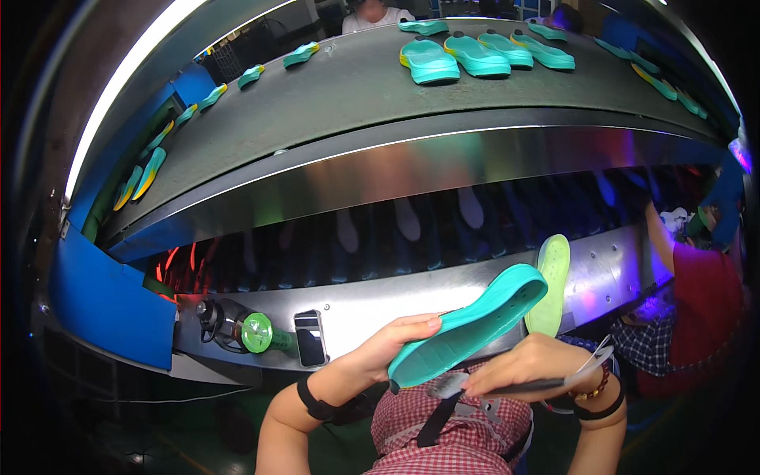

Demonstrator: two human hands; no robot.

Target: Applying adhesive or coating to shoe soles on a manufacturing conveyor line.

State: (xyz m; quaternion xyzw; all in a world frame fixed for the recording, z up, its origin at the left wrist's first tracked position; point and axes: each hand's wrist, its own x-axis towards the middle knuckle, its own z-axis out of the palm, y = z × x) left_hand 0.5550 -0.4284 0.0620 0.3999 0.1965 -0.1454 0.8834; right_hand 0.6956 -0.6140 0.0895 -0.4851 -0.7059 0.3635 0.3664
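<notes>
My left hand [400,339] is closed around one end of a teal shoe sole [471,324], thumb along its rim. The sole is tilted, its hollow inner side facing me. My right hand [529,366] grips a brush [522,388] with a dark handle. The brush's pale bristles [449,385] are just below the sole's lower edge; whether they touch it I cannot tell. A clear tube [590,364] loops by my right wrist. Beyond my right hand, a flat light-green sole [549,289] lies on the metal ledge [348,317].
Above the ledge runs a dark conveyor belt [317,111] carrying several teal soles [429,62]. Shoe-shaped pieces [408,219] hang in the dark slot below. A bottle [224,323], a green container [257,332] and a phone [310,338] rest at left. A co-worker in red [704,309] is at right.
</notes>
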